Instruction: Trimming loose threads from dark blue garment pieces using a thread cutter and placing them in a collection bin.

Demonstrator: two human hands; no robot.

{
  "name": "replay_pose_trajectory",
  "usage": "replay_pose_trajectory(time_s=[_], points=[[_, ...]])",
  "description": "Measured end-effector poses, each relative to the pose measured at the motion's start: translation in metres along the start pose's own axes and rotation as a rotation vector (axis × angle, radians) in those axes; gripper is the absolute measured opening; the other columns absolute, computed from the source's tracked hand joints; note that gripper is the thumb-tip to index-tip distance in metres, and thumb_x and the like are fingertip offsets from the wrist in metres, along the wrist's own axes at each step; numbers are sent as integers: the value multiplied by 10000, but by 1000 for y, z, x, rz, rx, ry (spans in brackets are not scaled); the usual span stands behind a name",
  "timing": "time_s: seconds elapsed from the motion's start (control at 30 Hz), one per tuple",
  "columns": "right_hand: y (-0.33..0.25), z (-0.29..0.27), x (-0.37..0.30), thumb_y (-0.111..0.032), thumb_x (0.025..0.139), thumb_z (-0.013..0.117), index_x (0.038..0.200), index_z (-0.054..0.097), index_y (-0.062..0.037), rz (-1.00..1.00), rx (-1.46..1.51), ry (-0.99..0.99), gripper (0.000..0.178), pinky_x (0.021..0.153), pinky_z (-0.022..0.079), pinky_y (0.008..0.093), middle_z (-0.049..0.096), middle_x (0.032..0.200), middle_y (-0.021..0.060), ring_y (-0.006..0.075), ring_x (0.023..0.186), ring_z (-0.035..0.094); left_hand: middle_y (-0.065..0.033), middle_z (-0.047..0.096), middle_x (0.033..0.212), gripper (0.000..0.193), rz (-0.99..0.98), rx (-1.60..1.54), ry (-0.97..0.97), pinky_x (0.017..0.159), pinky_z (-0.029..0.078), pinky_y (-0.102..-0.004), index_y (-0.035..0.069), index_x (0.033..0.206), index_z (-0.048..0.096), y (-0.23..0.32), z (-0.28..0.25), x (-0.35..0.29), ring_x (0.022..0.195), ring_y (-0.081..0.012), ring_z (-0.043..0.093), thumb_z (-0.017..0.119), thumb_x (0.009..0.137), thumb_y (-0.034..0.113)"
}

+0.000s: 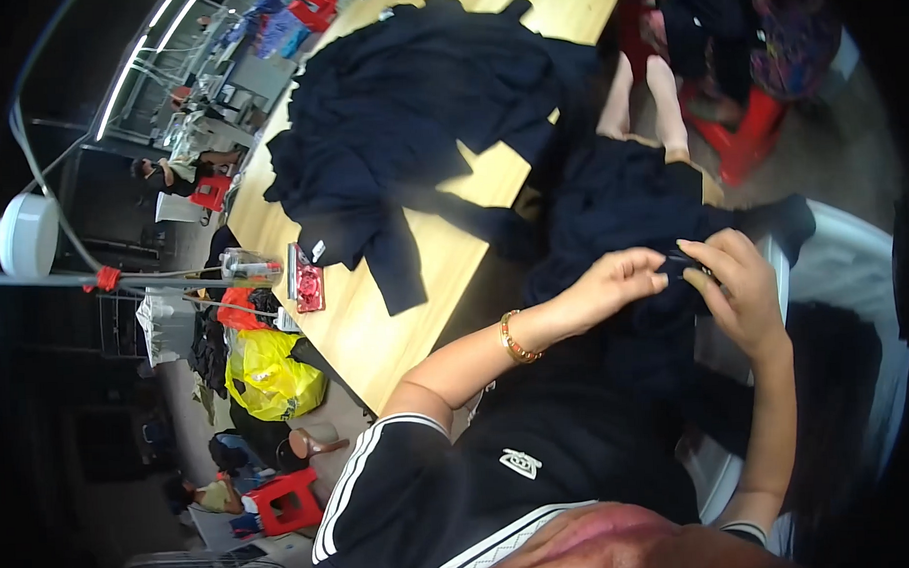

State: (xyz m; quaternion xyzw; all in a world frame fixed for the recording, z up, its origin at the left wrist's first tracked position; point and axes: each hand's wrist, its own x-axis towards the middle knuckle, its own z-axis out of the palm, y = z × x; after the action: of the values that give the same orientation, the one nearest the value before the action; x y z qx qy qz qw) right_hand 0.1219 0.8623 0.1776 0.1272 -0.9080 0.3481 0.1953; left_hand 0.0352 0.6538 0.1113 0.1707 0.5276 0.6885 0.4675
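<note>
Dark navy cloth (pixel 612 203) lies across my lap, below both hands. My right hand (pixel 740 289) is closed, with thumb and fingers pinching a small dark object (pixel 686 264) whose kind I cannot make out. Close by on its left, my left hand (pixel 620 283), with a beaded bracelet at the wrist, has its fingers curled together at the same spot. Whatever lies between those fingers is hidden. A large heap of dark navy garments (pixel 418 95) covers much of the pale wooden table (pixel 352 358) to the left, sleeves hanging toward me.
A red packet (pixel 307 281) sits at the table's left edge, beside a metal rod (pixel 164 281). Beyond are a yellow plastic bag (pixel 272 375) and a red stool (pixel 287 502). At the upper right, a person sits on another red stool (pixel 740 139). A pale bin-like rim (pixel 843 225) curves at right.
</note>
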Motion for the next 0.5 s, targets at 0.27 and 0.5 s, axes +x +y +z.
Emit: replay_pose_trajectory(time_s=[0.27,0.5], points=[[7,-13,-8,47,853,743,1232,696,-5,75,125,236,385,672,378,235,555,961,32,106,760,462,-151,737,843,278,76,1094,-132,717,525,-362,-11,1100,724,62,-42,-27,779,-195,696,739,913,194],[21,-21,-23,-2,940,704,1320,659,2,146,167,409,382,846,461,239,604,1115,40,116,953,568,-14,679,796,202,793,1739,158,658,530,-272,16,1021,759,241,-99,-88,748,-120,653,644,985,178]])
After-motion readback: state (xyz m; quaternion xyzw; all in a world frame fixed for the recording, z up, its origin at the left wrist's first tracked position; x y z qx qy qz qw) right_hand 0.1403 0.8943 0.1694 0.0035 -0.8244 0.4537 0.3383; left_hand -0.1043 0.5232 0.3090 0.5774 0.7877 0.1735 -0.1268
